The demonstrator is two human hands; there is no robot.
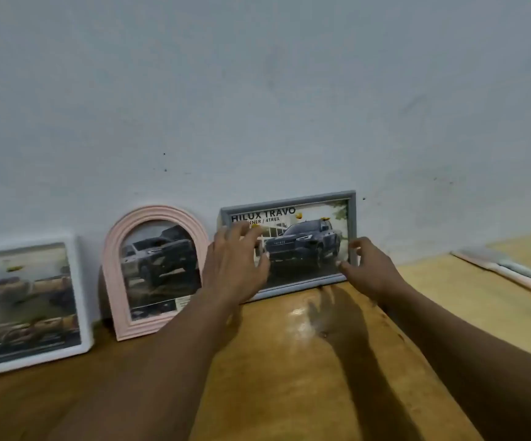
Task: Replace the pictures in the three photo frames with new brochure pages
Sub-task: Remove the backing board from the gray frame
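Three photo frames stand in a row on the wooden desk, leaning on the wall. The white rectangular frame is leftmost, the pink arched frame in the middle, the grey landscape frame rightmost. Each one holds a car brochure page.

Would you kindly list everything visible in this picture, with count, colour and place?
White frame: one, white, far left, leaning on the wall.
Arched frame: one, pink, middle of the row.
Grey frame: one, grey-blue, rightmost, shows a truck page.
Table: one, brown wood, under the frames.
Wall: one, pale blue-grey, behind.
Loose strips: pink and pale, number unclear, far right.
Left hand: spread at the grey frame's left side.
Right hand: open at its right lower corner.
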